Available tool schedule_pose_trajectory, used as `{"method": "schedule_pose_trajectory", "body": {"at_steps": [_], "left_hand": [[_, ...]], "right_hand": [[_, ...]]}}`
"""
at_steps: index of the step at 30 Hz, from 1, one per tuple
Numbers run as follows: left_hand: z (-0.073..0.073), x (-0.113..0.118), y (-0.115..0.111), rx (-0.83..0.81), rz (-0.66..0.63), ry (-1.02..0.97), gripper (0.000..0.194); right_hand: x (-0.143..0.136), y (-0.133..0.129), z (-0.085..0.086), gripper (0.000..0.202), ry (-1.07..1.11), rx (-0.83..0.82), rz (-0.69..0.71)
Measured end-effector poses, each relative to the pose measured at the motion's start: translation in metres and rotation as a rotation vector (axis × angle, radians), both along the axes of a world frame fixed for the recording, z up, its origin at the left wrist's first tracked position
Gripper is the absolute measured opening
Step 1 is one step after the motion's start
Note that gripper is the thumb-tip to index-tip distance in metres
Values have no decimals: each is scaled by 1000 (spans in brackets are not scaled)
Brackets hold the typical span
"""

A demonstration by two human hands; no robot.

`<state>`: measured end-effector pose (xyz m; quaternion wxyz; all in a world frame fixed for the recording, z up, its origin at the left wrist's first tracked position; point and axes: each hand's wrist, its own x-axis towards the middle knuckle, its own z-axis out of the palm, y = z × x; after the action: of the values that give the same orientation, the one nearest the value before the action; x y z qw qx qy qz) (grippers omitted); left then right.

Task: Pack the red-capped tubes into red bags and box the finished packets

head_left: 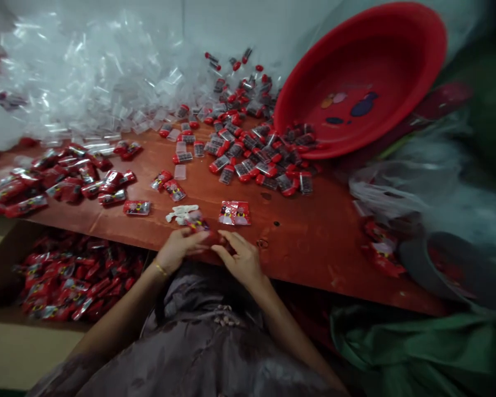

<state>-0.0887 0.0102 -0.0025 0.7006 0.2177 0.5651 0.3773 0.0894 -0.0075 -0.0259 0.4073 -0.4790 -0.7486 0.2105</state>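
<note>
My left hand (181,248) and my right hand (242,259) meet at the table's front edge. Between them is a small red printed packet (199,223), slightly blurred. The left fingers are closed on its near side, and the right thumb and fingertips pinch its right end. What lies inside the packet cannot be made out. Just behind the hands is a crumpled white strip (182,213). A flat red printed wrapper (234,213) lies to its right. Two more red packets (174,189) rest behind the strip, and a single packet (136,207) lies left of it.
A heap of clear plastic pieces (95,77) covers the back left. Red-capped small containers (248,149) pile up mid-table beside a tilted red basin (413,60). Red packets (66,176) lie at left, above a cardboard box (0,264) full of them. A grey container (458,270) stands right.
</note>
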Motion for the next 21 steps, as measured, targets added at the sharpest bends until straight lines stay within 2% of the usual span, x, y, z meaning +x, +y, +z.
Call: {"method": "schedule_pose_trajectory", "body": {"at_steps": [4, 7, 10, 13, 15, 17, 19, 21], "left_hand": [[4, -69, 30, -12, 301, 119, 10], [10, -114, 53, -29, 445, 146, 18], [18, -135, 65, 65, 603, 119, 22], [21, -129, 64, 73, 635, 53, 28], [17, -112, 56, 35, 575, 45, 27], [7, -91, 46, 68, 473, 138, 20], [-4, -71, 38, 250, 364, 424, 24], [-15, -56, 33, 507, 187, 824, 34]], "right_hand": [[20, 14, -1, 25, -113, -1, -114], [53, 39, -2, 25, -259, -9, -267], [80, 78, 1, 29, -438, -19, -393], [90, 121, 3, 37, -543, -56, -439], [90, 143, 0, 42, -609, -83, -433], [88, 154, -5, 43, -663, -87, -414], [90, 152, -12, 42, -688, -64, -401], [96, 138, -18, 42, -682, -35, -386]]}}
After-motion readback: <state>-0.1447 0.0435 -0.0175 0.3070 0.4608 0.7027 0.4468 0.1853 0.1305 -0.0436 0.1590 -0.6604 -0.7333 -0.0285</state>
